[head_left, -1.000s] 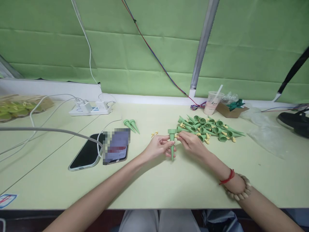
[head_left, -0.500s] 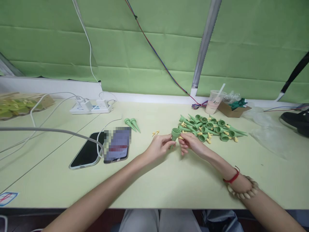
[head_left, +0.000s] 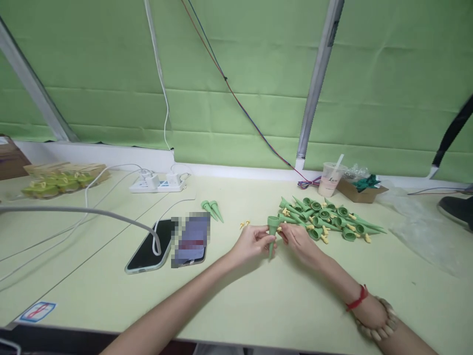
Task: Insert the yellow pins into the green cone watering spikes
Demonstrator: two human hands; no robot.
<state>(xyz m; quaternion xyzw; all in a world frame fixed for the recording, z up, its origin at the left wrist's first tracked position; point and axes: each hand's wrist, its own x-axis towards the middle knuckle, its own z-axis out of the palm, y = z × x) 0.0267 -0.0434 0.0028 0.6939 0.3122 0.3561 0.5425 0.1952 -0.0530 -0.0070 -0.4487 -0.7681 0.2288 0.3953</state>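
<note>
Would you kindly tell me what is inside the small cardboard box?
Dark green material shows at the top of the cardboard box; anything beneath is covered and cannot be seen.

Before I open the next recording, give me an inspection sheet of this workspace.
Surface: pale table, sticker at front left.
Job's things: piled green spikes with yellow fittings; two loose spikes and two loose fittings further left.
Clutter: two smartphones, drink cup with straw, cardboard box, plastic bag.
Grip: left hand holds one spike, tip down; right hand pinches a yellow fitting beside its rim.
Cables: white leads by power strip; grey cable over a smartphone; red-and-blue wires.
Surroundings: green fabric panels behind table.
</note>
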